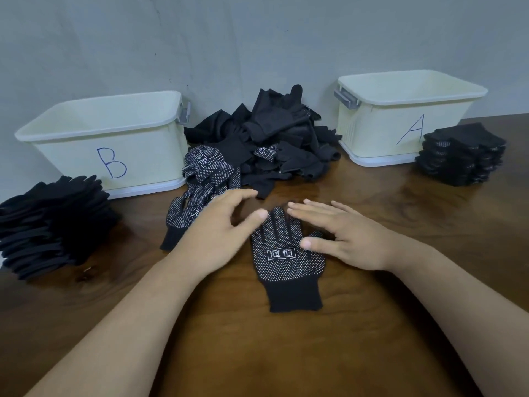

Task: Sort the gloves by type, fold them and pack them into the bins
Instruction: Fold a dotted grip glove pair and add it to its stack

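Dotted glove (pixel 287 259) flat on bench (pixel 257 353) between our grips: left grip (pixel 220 233) loosely spread just beside it, right grip (pixel 343 236) spread flat, fingers straight, touching it.

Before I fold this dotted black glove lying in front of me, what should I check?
1. Dotted black knit glove lies flat on the brown wooden table: ok.
2. Left hand holds nothing: ok.
3. Right hand open above the glove: ok.
4. Glove's fingers all straight: cannot tell, right hand covers some.
5. Stack of folded dotted gloves stands beside the cream plastic bin marked A: ok.
6. Room inside that bin: cannot tell.
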Demonstrator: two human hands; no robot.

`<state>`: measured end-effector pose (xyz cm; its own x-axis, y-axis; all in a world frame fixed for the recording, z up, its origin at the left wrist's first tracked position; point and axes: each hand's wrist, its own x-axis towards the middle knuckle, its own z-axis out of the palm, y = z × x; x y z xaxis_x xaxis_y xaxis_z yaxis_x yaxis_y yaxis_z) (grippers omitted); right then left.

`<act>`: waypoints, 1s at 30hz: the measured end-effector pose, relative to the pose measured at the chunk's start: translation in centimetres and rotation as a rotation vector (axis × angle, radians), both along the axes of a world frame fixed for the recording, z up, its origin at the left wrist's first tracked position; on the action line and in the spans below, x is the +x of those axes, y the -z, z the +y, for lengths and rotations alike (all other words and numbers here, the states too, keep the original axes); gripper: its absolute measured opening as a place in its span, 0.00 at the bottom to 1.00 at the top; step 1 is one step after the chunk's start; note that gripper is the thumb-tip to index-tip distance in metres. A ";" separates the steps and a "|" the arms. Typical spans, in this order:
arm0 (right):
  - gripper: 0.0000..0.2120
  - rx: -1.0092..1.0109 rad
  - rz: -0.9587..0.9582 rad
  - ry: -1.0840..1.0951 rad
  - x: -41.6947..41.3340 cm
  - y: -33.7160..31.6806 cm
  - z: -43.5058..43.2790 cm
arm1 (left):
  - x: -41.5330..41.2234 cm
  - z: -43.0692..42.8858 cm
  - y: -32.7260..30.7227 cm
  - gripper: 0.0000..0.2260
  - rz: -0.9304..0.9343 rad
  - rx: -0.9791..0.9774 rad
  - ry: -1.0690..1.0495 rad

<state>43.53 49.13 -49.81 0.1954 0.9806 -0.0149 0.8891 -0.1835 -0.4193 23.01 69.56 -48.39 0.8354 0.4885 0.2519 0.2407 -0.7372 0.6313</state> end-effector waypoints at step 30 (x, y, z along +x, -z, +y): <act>0.08 0.260 -0.075 0.579 -1.1 -6.3 22.3 | 0.5 2.5 0.6 0.07 -0.384 -0.311 -0.383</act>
<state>42.42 71.45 -43.53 0.6859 0.6856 0.2439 0.7052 -0.5434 -0.4554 23.51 72.04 -48.99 0.4646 0.8341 0.2974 0.1653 -0.4116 0.8962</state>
